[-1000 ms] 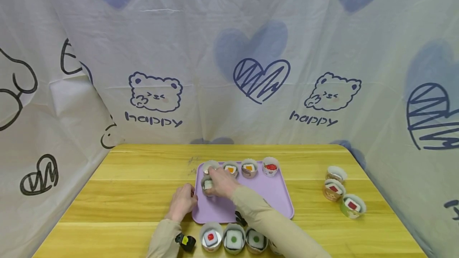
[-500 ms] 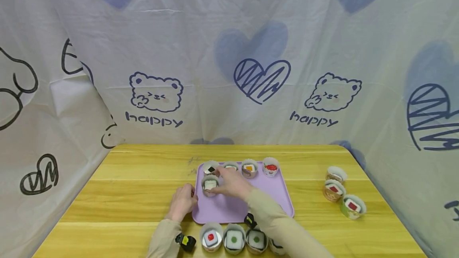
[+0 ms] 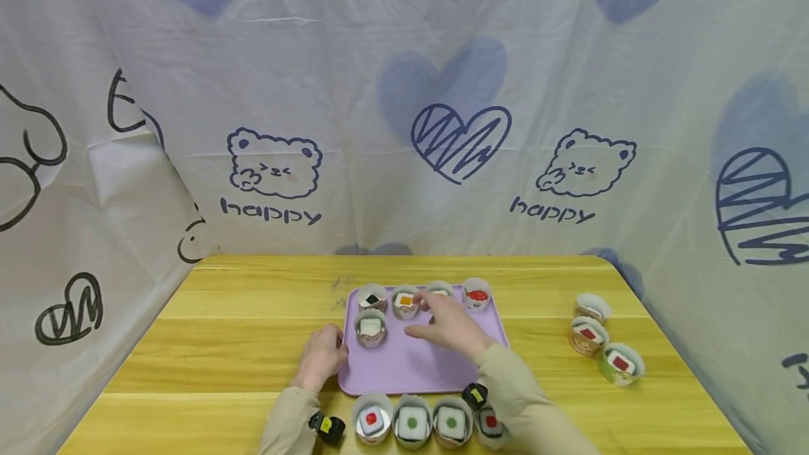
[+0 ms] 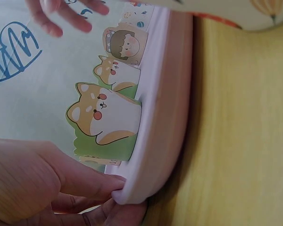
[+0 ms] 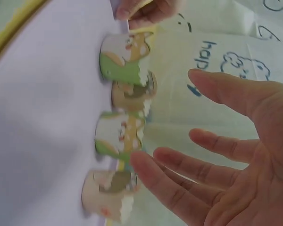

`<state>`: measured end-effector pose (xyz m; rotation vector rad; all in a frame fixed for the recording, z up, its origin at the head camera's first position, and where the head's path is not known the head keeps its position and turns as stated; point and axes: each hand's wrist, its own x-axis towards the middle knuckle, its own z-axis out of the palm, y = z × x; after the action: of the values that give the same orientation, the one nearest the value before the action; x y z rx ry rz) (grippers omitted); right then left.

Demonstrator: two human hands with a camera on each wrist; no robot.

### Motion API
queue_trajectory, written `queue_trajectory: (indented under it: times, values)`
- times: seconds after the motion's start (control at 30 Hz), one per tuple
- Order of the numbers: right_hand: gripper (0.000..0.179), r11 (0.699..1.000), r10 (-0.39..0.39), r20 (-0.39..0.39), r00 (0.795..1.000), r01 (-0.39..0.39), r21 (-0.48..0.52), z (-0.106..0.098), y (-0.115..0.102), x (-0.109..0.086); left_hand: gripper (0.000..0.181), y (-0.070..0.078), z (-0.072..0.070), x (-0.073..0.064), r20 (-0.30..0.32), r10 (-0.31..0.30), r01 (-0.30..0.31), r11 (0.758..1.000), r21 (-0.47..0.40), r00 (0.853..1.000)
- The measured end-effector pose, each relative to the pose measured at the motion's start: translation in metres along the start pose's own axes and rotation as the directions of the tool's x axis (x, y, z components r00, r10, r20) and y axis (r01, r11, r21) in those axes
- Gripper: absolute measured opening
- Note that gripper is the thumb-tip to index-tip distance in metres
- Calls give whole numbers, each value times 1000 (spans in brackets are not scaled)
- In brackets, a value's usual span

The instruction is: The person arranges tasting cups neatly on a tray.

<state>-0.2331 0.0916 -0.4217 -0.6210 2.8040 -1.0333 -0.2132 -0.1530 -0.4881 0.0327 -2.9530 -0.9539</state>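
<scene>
The lilac tray (image 3: 392, 374) lies on the wooden table. My left hand (image 3: 322, 357) pinches its left edge; in the left wrist view thumb and fingers of the left hand (image 4: 52, 188) clasp the tray rim. Above the tray, my right hand (image 3: 451, 325) is held with spread fingers and nothing between them. The right wrist view shows the open right hand (image 5: 240, 165) apart from the paper cups. At the tray's back stand a cup with a black-topped cube (image 3: 372, 298), an orange-topped one (image 3: 406, 302), a partly hidden one and a red-filled cup (image 3: 477, 295). Nearer stands a white-filled cup (image 3: 371, 328).
In front of the tray is a row of cups, including a red-dotted one (image 3: 372, 418) and a green-dotted one (image 3: 413, 421); my right sleeve overlaps its right end. Three cups (image 3: 588, 335) stand at the table's right. A printed cloth (image 3: 379, 90) hangs behind.
My right hand has let go of the white-filled cup at the tray's left and moved right, its fingers spreading. The cup stays there. My left hand has not moved.
</scene>
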Motion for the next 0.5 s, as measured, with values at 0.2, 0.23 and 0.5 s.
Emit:
queue_trajectory:
  times: [0.2,0.23,0.5]
  values:
    - [46,999,40,-82,996,-41,-13,-18,15,-14,11,0,1,0,6,-4,4,1000,-3,1000]
    - [47,999,50,-99,994,-52,-17,-21,18,-17,11,0,1,0,6,-3,3,1000,-2,1000]
    - [48,987,162,-179,970,-162,13,-58,50,-38,9,1,1,1,9,-16,16,1000,-3,1000]
